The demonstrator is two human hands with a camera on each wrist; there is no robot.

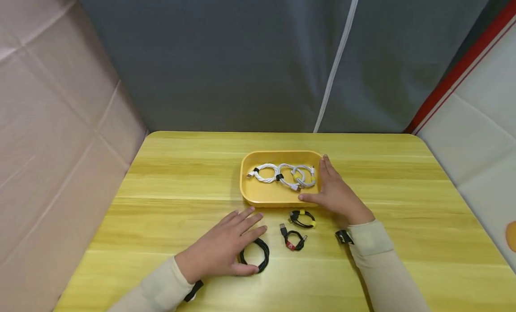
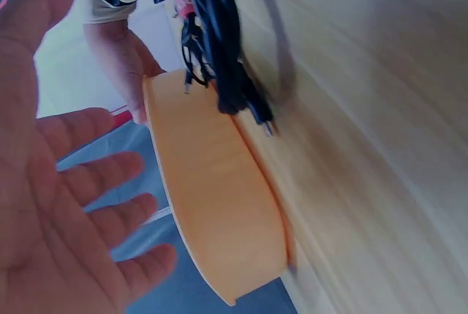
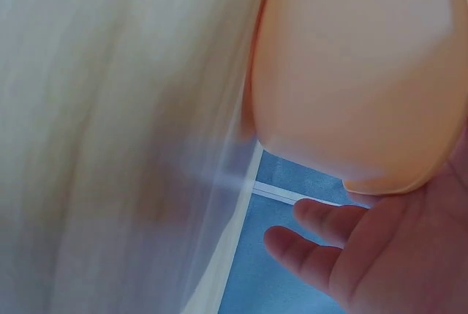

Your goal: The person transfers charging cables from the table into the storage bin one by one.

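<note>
A yellow tray (image 1: 258, 199) sits mid-table and holds three coiled white cables (image 1: 282, 175). My right hand (image 1: 328, 188) lies with straight fingers against the tray's right wall, its thumb along the near rim; the right wrist view shows the tray (image 3: 358, 72) against those fingers (image 3: 322, 244). My left hand (image 1: 231, 244) rests flat on the table with fingers spread, its thumb beside a coiled black cable (image 1: 256, 256). In the left wrist view the palm (image 2: 66, 204) is open, and the tray (image 2: 219, 197) and black cable (image 2: 223, 50) lie beyond it.
Two more black coils lie between my hands: one with a yellow tie (image 1: 302, 218), one with a red tie (image 1: 293, 239). The wooden table (image 1: 181, 177) is walled by a cardboard panel on the left and a grey cloth behind.
</note>
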